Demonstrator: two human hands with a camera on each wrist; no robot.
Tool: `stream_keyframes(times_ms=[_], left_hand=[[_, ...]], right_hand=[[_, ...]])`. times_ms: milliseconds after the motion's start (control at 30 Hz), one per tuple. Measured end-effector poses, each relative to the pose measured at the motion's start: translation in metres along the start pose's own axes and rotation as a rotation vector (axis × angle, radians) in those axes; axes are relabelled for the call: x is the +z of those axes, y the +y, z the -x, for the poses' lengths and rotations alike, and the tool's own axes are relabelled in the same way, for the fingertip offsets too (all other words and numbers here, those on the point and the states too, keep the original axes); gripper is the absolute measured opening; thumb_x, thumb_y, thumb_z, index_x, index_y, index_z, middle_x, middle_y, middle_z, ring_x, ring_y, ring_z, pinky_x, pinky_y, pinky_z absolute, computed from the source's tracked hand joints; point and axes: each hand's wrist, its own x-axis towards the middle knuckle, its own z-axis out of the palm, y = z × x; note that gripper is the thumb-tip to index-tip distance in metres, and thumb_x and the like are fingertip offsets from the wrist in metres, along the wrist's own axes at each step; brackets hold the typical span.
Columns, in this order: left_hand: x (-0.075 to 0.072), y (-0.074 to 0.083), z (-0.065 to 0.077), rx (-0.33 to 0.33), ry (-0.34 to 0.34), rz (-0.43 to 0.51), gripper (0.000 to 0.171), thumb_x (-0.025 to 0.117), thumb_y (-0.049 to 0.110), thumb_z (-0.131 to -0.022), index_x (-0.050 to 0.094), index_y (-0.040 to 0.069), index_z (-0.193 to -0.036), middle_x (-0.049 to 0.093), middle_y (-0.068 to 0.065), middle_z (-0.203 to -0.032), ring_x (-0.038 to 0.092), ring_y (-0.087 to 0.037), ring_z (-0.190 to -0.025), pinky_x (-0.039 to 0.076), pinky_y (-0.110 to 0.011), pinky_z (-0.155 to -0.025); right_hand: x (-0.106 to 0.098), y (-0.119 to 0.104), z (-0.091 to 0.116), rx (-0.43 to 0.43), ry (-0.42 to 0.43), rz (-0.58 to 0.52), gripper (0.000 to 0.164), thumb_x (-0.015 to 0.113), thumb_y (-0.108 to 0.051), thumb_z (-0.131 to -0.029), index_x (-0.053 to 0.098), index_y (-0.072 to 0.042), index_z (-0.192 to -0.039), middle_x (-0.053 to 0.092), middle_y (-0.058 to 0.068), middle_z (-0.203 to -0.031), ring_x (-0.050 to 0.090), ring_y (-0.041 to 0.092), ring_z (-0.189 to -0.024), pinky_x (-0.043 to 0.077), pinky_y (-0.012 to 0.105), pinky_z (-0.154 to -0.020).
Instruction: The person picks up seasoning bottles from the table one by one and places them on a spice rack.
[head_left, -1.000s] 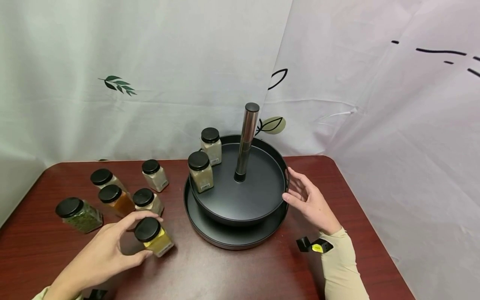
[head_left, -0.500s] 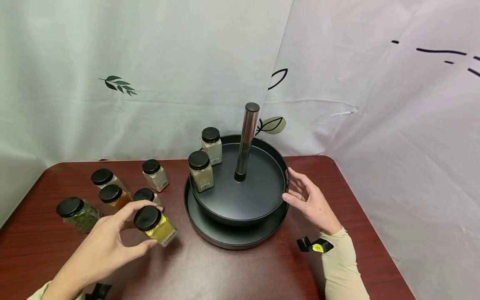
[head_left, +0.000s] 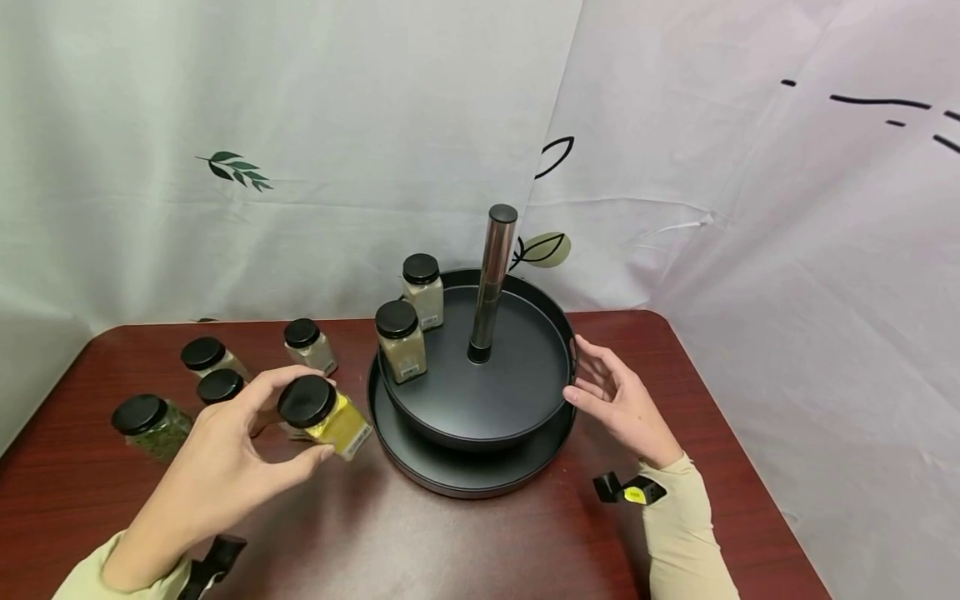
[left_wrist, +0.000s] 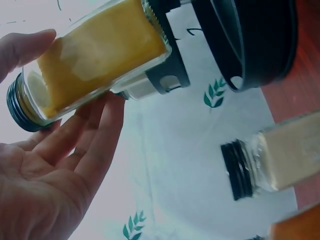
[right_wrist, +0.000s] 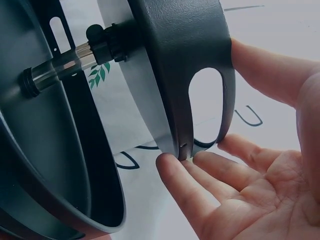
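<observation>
My left hand [head_left: 225, 454] holds a square glass spice jar [head_left: 341, 427] of yellow powder between thumb and fingers. The jar is tilted, its black lid toward the palm, and it is raised above the table left of a black two-tier turntable tray [head_left: 480, 408]. In the left wrist view, the yellow jar [left_wrist: 100, 55] shows the thumb on one side and fingers on the other. My right hand [head_left: 618, 404] touches the upper tier's right rim with relaxed fingers and thumb, beside the cut-out handle [right_wrist: 230, 100]. Two pale spice jars, one in front [head_left: 402, 346], stand on the upper tier's left.
Several more jars stand at the left of the table: green herbs [head_left: 157, 429], a pale one behind [head_left: 311, 346], and others partly hidden by my left hand. A metal post [head_left: 491, 283] rises from the tray's middle. A white curtain [head_left: 360, 167] hangs behind the red-brown table [head_left: 442, 550].
My left hand has lifted the yellow spice jar from near the table and carried it up and slightly right, toward the tray. My right hand stays at the rim.
</observation>
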Motion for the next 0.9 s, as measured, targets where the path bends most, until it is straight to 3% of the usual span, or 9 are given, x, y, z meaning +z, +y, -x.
stream_keyframes(times_ms=[233,433,667,900], left_hand=[[0.000,0.010,-0.009,0.018,0.024,0.053,0.086,0.092,-0.003,-0.063,0.055,0.022,-0.137,0.067,0.010,-0.106,0.065,-0.006,-0.064,0.049,-0.016,-0.054],[0.002,0.018,-0.019,0.041,0.028,0.067,0.086,0.091,-0.003,-0.065,0.055,0.023,-0.138,0.069,0.012,-0.104,0.067,-0.007,-0.063,0.050,-0.018,-0.050],[0.007,0.028,-0.029,0.051,0.069,0.031,0.081,0.091,0.000,-0.065,0.057,0.022,-0.135,0.067,0.014,-0.101,0.066,-0.009,-0.067,0.048,-0.017,-0.055],[0.013,0.037,-0.040,0.076,0.082,0.069,0.080,0.091,-0.001,-0.066,0.057,0.022,-0.135,0.069,0.012,-0.105,0.066,-0.006,-0.072,0.047,-0.017,-0.058]], right_hand=[[0.000,0.001,-0.001,-0.004,0.000,-0.001,0.068,0.069,0.000,-0.093,0.035,0.001,-0.153,0.034,0.015,-0.159,0.037,0.034,-0.144,0.044,0.028,-0.104],[-0.001,0.001,-0.001,-0.001,-0.001,-0.004,0.068,0.069,0.000,-0.093,0.036,0.001,-0.153,0.034,0.015,-0.159,0.036,0.034,-0.144,0.044,0.030,-0.105],[-0.001,0.002,-0.001,-0.004,0.001,0.002,0.069,0.069,0.001,-0.093,0.036,0.001,-0.153,0.035,0.016,-0.159,0.037,0.034,-0.144,0.044,0.029,-0.105],[-0.001,0.002,-0.001,-0.002,0.002,0.005,0.068,0.069,0.001,-0.093,0.036,0.000,-0.153,0.035,0.015,-0.159,0.036,0.034,-0.144,0.045,0.026,-0.104]])
